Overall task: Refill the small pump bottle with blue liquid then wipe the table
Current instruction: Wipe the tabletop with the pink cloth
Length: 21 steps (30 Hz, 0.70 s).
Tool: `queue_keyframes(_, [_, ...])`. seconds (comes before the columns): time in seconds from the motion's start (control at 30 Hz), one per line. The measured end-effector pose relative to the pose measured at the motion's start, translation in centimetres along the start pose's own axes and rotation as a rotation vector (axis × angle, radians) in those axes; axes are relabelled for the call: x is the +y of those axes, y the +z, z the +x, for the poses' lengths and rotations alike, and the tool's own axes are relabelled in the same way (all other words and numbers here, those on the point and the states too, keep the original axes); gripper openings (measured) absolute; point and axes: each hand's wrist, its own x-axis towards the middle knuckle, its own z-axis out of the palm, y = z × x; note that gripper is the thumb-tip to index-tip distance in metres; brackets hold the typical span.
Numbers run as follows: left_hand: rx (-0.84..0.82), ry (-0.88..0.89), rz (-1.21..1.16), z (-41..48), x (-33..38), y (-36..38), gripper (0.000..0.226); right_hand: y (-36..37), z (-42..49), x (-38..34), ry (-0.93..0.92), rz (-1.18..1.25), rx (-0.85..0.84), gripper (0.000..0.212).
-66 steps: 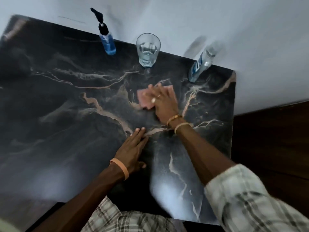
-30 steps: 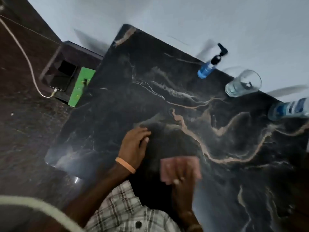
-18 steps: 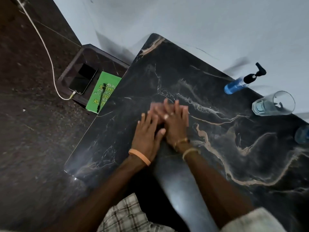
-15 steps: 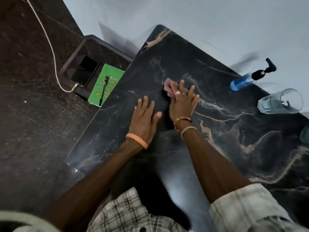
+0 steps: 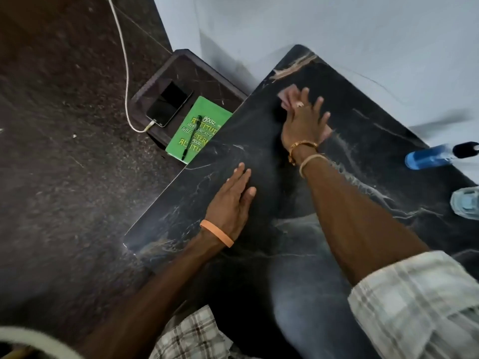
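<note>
My right hand (image 5: pixel 305 123) presses a pink cloth (image 5: pixel 287 95) flat on the black marble table (image 5: pixel 363 141), near its far left corner. The fingers are spread over the cloth, which shows at the fingertips and under the palm's right edge. My left hand (image 5: pixel 230 203) lies flat and open on the table close to the left edge, holding nothing. The small pump bottle (image 5: pixel 435 155) with blue liquid and a black pump stands at the far right by the wall.
A clear glass (image 5: pixel 466 206) sits at the right edge of view. Beyond the table's left edge a low dark stand (image 5: pixel 186 66) carries a phone (image 5: pixel 169 103) on a white cable (image 5: pixel 124 60) and a green book (image 5: pixel 199 129) with a pen. A white wall runs behind the table.
My right hand has slid the pink cloth from the middle of the table to its far left corner. My left hand stayed flat on the table. The view swung left.
</note>
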Motion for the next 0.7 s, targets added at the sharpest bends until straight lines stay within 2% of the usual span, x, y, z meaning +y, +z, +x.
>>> queue_keyframes(0.07, [0.132,-0.051,-0.084,0.0,0.3,-0.7,0.046,1.2,-1.4,-2.7,-0.266,-0.057,-0.048,0.066])
queue_keyframes(0.13, [0.267,-0.088,-0.135,0.0,0.5,-1.2,0.042,2.3,-6.7,-4.0,-0.516,-0.075,-0.132,0.067])
queue_keyframes(0.2, [0.371,-0.098,-0.131,-0.3,0.2,-1.6,0.039,2.7,-13.8,-2.7,-0.616,-0.019,-0.186,0.063])
queue_keyframes(0.27, [0.407,-0.122,-0.104,-1.2,-0.5,-1.7,0.037,2.0,-19.5,0.5,-0.742,-0.029,-0.272,0.061])
queue_keyframes(0.33, [0.354,-0.114,-0.078,-2.2,-1.0,-1.2,0.034,1.2,-21.1,4.7,-0.931,-0.084,-0.294,0.055])
queue_keyframes(0.37, [0.321,-0.113,-0.071,-2.7,-1.1,-0.8,0.034,0.6,-20.1,6.0,-0.933,-0.084,-0.264,0.051])
queue_keyframes(0.4, [0.297,-0.113,-0.068,-3.0,-1.1,-0.5,0.036,0.3,-18.7,6.7,-0.85,-0.065,-0.233,0.048])
queue_keyframes(0.5, [0.3,-0.128,-0.116,-3.0,-0.7,-0.1,0.038,0.0,-15.0,4.4,-0.341,0.006,-0.121,0.052])
queue_keyframes(0.53, [0.329,-0.152,-0.149,-3.0,-0.6,-0.3,0.039,0.3,-14.8,2.4,-0.236,0.018,-0.086,0.054])
queue_keyframes(0.57, [0.372,-0.186,-0.174,-3.0,-0.7,-0.6,0.04,0.9,-15.3,0.2,-0.222,0.041,-0.087,0.053])
queue_keyframes(0.6, [0.418,-0.225,-0.18,-2.9,-0.9,-1.0,0.041,1.6,-16.4,-1.8,-0.31,0.079,-0.104,0.05])
queue_keyframes(0.7, [0.487,-0.294,-0.107,-4.7,-1.8,-1.3,0.04,3.4,-23.3,-3.8,-0.731,0.133,-0.29,0.055])
